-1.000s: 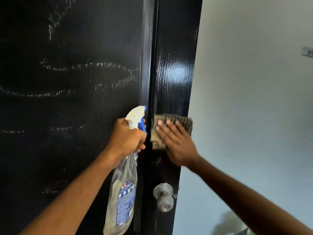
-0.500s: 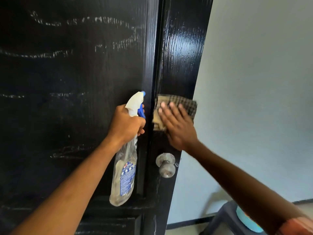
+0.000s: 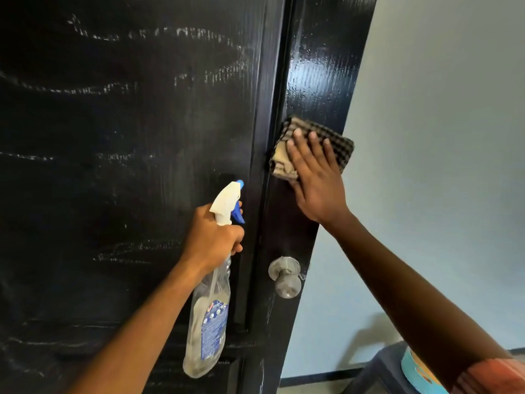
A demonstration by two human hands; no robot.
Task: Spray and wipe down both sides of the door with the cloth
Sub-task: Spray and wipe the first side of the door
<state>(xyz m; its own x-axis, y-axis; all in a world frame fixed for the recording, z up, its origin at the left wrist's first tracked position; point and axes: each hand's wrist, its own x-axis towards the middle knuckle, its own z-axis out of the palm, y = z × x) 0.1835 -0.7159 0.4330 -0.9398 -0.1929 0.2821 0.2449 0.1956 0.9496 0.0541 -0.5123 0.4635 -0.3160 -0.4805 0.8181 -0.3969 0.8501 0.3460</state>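
One cloth (image 3: pixel 339 150) higher above knob (image 3: pixel 285 282)

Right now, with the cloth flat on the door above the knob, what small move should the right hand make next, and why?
Probably slide the cloth down toward the knob. The right hand presses it flat on the edge strip of the door; above it the strip shines wet, while the stretch down to the knob looks duller.
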